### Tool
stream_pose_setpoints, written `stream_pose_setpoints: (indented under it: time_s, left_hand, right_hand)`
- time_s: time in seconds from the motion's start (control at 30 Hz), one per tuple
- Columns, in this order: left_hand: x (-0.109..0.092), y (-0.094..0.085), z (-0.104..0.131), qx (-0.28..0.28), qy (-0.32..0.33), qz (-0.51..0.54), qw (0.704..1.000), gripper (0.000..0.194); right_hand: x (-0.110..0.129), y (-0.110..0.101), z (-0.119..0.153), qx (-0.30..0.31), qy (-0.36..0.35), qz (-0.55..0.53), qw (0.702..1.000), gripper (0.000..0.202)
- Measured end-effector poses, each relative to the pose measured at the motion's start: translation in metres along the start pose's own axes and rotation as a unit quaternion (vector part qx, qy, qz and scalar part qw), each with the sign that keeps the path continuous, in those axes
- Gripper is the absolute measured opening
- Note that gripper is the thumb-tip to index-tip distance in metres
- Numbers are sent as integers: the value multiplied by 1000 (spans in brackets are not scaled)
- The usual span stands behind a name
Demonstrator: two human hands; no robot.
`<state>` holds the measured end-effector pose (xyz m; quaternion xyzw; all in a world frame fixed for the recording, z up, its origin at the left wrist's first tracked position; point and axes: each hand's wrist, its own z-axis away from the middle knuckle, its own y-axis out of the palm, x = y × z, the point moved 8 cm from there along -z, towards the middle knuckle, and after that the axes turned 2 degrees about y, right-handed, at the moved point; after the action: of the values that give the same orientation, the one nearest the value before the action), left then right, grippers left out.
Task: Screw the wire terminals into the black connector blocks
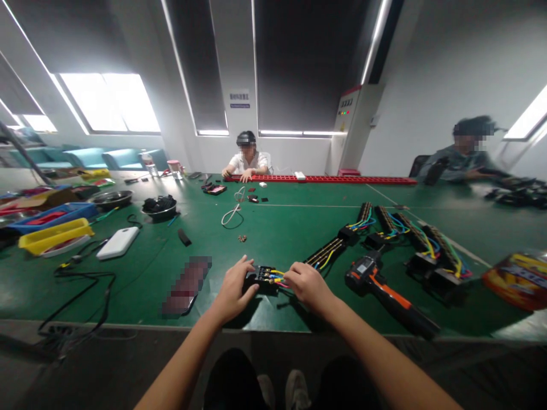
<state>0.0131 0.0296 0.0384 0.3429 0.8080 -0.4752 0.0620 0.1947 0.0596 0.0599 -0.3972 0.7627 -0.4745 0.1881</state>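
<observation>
Both hands' fingers pinch the terminal block (pixel 264 277), long axis lying left-right.

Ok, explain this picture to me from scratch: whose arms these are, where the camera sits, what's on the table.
The camera is worn on a person's head, looking forward and down, so the two bare arms at the bottom are their own. The left hand rests on a small black terminal block with coloured wires. The right hand pinches those wires beside it. All this lies on a green table. To the right are an orange-and-black power screwdriver and more wired terminal strips. To the left lie a white power bank and a yellow tray. Two other people sit at the far side.
</observation>
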Motion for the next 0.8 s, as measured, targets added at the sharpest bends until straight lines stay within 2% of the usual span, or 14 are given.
stream_pose_setpoints:
  time_s: [0.1,0.2,0.43,0.6,0.8]
  left_hand:
    - [12,6,0,16,-9,54,998,20]
    - [12,9,3,15,1,58,998,18]
    - [10,18,11,49,22,-2,999,27]
    - [10,20,13,42,43,-61,996,32]
    - [6,20,12,55,58,-82,993,32]
  right_hand:
    - [-3,6,-9,16,13,-18,1000,14]
    - [-4,13,-13,33,20,-39,999,11]
    - [-5,21,-13,63,26,-61,996,12]
    - [-6,23,-12,74,26,-60,995,13]
    - [-2,20,-15,92,29,-53,994,16]
